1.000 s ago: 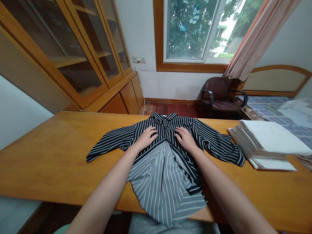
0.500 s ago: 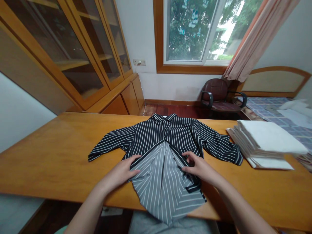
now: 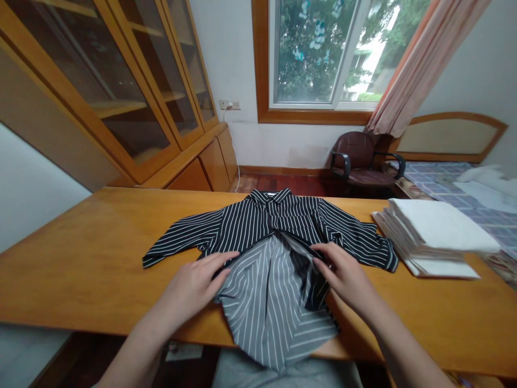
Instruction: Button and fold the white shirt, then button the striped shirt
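A black shirt with white stripes [image 3: 240,229] lies face up on the wooden table [image 3: 76,269], its collar at the far side and its sleeves spread to both sides. The lower front gapes apart, baring the grey striped inside of the back, whose hem hangs past the table's near edge. My left hand [image 3: 197,283] pinches the left front edge between thumb and fingers. On the other side, my right hand [image 3: 347,275] holds the right front edge, lifting that flap slightly off the table.
A stack of folded white cloth-like sheets [image 3: 436,226] stands to the right, close to the shirt's right cuff. Beyond the table are a glass-door cabinet [image 3: 133,70], an armchair [image 3: 355,156] and a bed [image 3: 476,205].
Both hands have closed further on the front edges and raised them a little. The right flap has lifted and folded inward, and the opening's peak looks rounder.
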Demonstrator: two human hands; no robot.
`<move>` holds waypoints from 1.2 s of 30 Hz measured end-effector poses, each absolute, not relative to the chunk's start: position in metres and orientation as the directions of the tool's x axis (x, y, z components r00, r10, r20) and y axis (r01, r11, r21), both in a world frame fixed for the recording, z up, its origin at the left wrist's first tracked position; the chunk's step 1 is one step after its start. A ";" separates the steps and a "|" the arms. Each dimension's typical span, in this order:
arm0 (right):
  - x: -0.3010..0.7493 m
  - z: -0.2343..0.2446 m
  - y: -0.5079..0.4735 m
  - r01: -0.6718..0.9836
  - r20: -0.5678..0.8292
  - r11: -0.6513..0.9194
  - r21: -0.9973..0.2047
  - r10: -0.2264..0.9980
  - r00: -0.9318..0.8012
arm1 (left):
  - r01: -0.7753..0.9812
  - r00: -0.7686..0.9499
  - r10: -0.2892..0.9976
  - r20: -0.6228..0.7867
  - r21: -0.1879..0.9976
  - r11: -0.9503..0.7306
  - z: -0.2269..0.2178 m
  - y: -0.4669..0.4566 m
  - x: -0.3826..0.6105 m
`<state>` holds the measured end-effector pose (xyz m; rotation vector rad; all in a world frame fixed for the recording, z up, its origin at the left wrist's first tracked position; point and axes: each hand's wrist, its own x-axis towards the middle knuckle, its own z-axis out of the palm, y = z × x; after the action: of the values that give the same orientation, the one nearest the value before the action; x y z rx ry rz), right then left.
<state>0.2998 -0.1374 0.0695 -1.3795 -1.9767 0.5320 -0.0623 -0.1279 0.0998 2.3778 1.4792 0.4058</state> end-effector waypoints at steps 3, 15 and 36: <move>0.277 0.075 -0.133 0.588 0.261 0.359 -0.725 0.933 -0.248 | 0.702 0.539 0.843 0.004 0.551 -0.451 0.116 -0.127 -0.034; 0.272 0.048 -0.118 0.310 -0.158 0.007 -0.951 0.849 -0.505 | 0.329 0.740 0.568 -0.360 0.930 0.162 0.069 -0.082 -0.018; 0.320 -0.013 -0.080 0.752 0.103 0.492 -0.440 0.859 -0.501 | 0.860 0.468 0.882 0.063 0.200 -0.470 -0.019 -0.035 -0.047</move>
<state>0.3204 -0.0797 -0.0130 -1.3573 -2.4311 0.4908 -0.0468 -0.0355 -0.0190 2.5686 1.5339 0.2371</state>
